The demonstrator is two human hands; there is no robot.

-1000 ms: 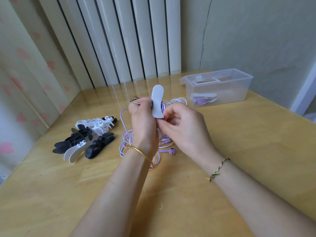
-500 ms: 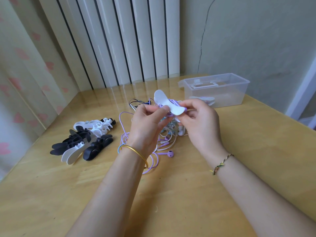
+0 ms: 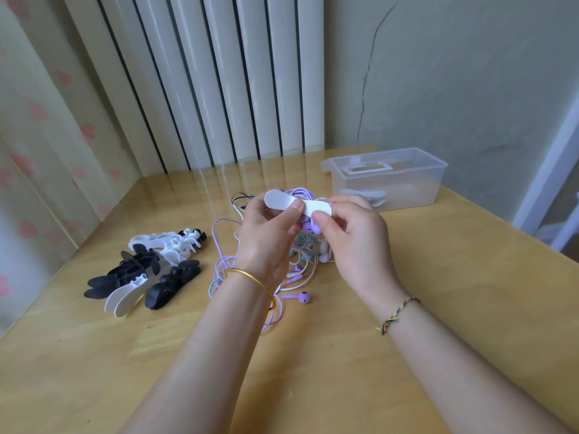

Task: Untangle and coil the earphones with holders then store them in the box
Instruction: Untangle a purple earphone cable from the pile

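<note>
Tilted before, the white holder [image 3: 297, 205] now lies level between both hands.
The left hand [image 3: 266, 236] pinches its left end, the right hand [image 3: 355, 245] its right end, with purple cord [image 3: 300, 192] looped behind it. They hover just left of the clear box [image 3: 407, 191]; tangled earphones [image 3: 303, 297] lie under them, spare holders [image 3: 150, 270] farther left of the box.

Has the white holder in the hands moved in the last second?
Yes. The white holder has tipped from upright to lying crosswise, its right end now nearer the clear box.
</note>
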